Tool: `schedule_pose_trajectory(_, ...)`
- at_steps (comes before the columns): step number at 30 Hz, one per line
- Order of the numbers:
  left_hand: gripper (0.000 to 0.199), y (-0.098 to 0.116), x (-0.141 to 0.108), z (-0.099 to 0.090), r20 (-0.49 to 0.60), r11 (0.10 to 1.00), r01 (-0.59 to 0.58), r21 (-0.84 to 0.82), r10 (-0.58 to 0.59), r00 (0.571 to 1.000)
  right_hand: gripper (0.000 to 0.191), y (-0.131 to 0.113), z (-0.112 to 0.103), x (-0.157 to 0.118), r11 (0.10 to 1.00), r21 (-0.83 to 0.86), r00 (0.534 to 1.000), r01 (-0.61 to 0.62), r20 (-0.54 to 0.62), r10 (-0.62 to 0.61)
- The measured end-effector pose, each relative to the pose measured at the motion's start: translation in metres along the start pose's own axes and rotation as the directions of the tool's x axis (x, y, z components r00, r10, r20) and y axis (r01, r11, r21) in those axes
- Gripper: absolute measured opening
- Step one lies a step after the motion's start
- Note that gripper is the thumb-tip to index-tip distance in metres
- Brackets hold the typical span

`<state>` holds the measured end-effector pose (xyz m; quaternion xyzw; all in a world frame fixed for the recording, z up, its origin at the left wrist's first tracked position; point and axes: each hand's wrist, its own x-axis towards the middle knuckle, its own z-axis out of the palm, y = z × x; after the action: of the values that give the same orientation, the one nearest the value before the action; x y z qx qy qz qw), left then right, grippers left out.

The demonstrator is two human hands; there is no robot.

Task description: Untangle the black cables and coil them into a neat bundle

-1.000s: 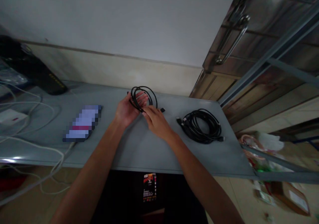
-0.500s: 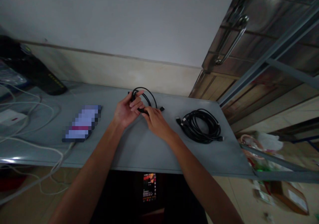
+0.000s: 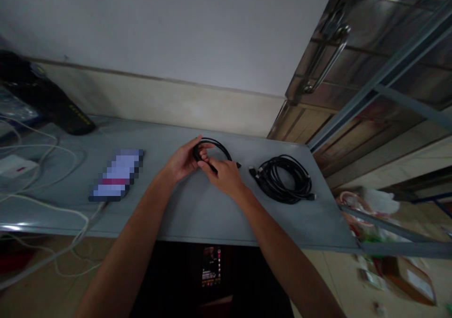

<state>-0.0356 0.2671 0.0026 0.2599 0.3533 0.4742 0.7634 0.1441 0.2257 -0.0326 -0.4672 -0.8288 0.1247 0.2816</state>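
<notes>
Both hands hold a black cable (image 3: 221, 145) bent into a loop over the middle of the grey table (image 3: 208, 214). My left hand (image 3: 184, 161) is closed round the loop's left side, its thumb on top. On the near right side, my right hand (image 3: 226, 174) pinches the cable between thumb and fingers. One black plug (image 3: 238, 165) of the cable sticks out just past the right hand. To the right, apart from both hands, a thicker coil of black cables (image 3: 282, 198) with several plugs lies on the table.
A lit phone (image 3: 118, 174) with a white cord (image 3: 79, 212) lies to the left. Behind it stands a dark bottle (image 3: 67, 106). A white box (image 3: 16, 167) sits among cords. Another lit phone (image 3: 211, 266) is below the table edge. Metal posts (image 3: 360, 94) rise at right.
Both hands have shifted slightly right with the cable. The loop now sits rounder and flatter between them, and the plug has moved right and down. The coil at right stays put.
</notes>
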Motion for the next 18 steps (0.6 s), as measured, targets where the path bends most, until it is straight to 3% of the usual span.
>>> schedule_pose_trajectory(6,0.045,0.0,0.007,-0.014,-0.058,0.995,0.021,0.098,-0.015,0.998,0.05,0.001,0.002,0.001,0.999,-0.028,0.999,0.04,-0.034,-0.041)
schedule_pose_trajectory(12,0.035,-0.004,0.013,-0.018,-0.182,0.984,-0.092,0.151,0.12,0.976,0.061,0.007,0.003,0.0,0.996,0.009,0.987,0.088,-0.133,-0.086)
schedule_pose_trajectory(18,0.029,-0.007,0.008,-0.017,-0.132,0.958,-0.125,0.26,0.164,0.978,0.063,0.005,0.001,-0.004,0.982,0.047,0.982,0.181,-0.069,-0.178)
